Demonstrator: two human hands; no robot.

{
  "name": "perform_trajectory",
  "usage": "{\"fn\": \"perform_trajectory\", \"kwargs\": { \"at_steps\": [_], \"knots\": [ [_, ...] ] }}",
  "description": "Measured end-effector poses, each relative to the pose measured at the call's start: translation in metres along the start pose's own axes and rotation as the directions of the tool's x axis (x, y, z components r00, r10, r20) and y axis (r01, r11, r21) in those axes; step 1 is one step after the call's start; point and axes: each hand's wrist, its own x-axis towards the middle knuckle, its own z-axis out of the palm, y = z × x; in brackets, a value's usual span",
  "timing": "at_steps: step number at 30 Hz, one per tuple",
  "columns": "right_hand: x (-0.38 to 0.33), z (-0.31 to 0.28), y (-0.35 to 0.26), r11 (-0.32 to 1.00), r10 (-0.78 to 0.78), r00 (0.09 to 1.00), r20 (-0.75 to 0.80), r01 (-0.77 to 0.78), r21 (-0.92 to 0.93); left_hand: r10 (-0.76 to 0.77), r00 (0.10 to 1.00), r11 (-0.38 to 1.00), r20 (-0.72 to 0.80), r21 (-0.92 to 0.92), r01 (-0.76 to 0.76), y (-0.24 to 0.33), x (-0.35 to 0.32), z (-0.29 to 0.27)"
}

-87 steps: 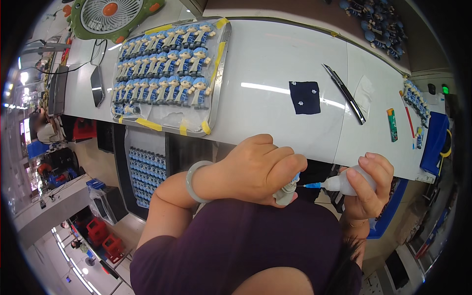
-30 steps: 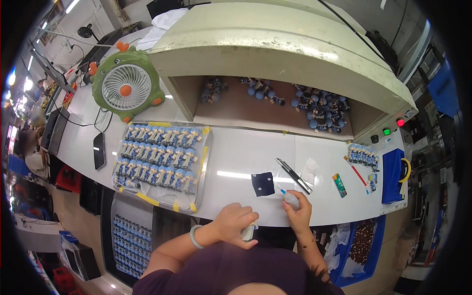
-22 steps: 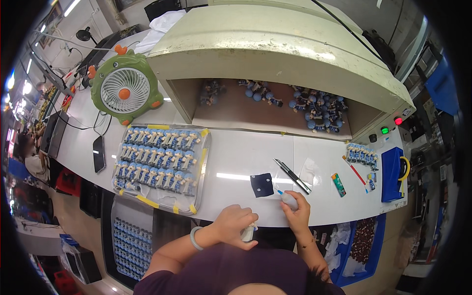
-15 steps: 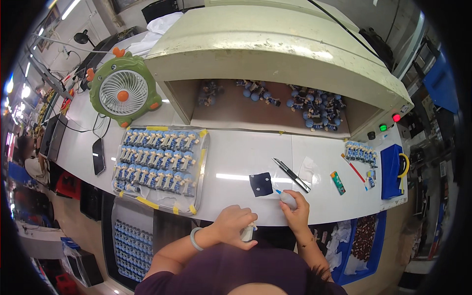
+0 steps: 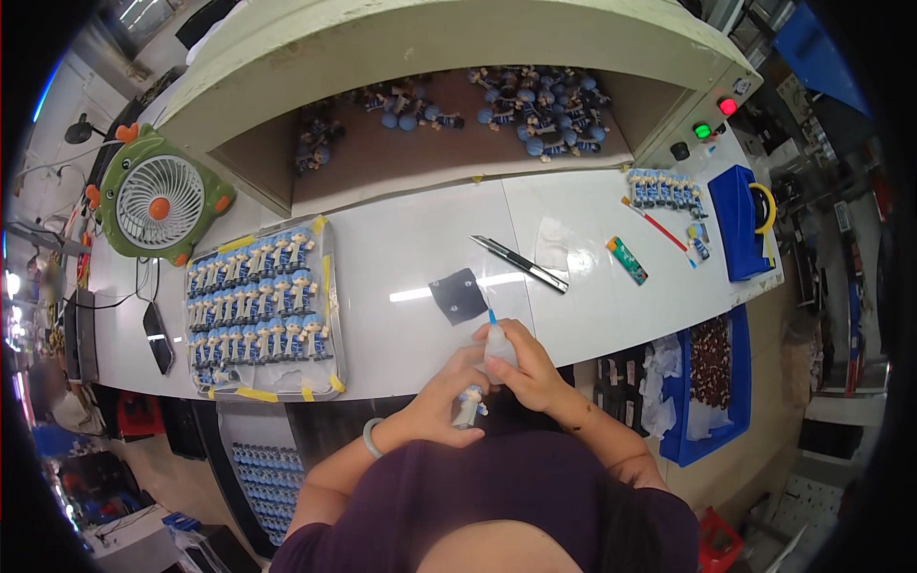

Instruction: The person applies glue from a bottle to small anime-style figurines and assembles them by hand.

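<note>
My left hand (image 5: 435,403) is closed round a small figurine (image 5: 468,406) with a pale body and light hair, partly covered by my fingers. Close beside it, my right hand (image 5: 537,374) grips a translucent white squeeze bottle (image 5: 499,355) whose thin blue needle tip (image 5: 491,315) points up and away from me. The two hands nearly touch at the table's front edge. Just past the needle lies a dark cloth square (image 5: 458,297) with a few small pale spots. Whether the tip touches the cloth, I cannot tell.
A tray (image 5: 336,329) of blue-capped figurines stands left, near a green fan (image 5: 158,196). Behind is a lit-switch cabinet (image 5: 659,124) with piled figurines. A craft knife (image 5: 521,263), lighter (image 5: 627,260), red brush (image 5: 659,229) and blue box (image 5: 734,224) lie right.
My right hand has brought the squeeze bottle left, close to my left hand, and the needle now points upright. The figurine shows more between my left fingers. The whole view has shifted.
</note>
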Motion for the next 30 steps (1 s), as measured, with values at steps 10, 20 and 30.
{"fn": "perform_trajectory", "kwargs": {
  "at_steps": [10,20,30],
  "knots": [
    [0.002,-0.032,0.028,0.793,-0.373,0.9,-0.224,0.184,-0.581,-0.175,0.982,0.962,0.076,-0.199,0.187,-0.017,-0.015,0.006],
    [0.014,-0.128,0.061,0.658,-0.209,0.788,-0.58,-0.325,-0.679,-0.277,0.961,0.95,0.02,-0.142,0.277,-0.01,-0.007,0.006],
    [0.064,-0.025,-0.012,0.859,0.171,0.981,-0.088,-0.192,-0.474,-0.322,0.947,0.939,-0.015,-0.134,0.317,-0.008,-0.004,0.006]
  ]
}}
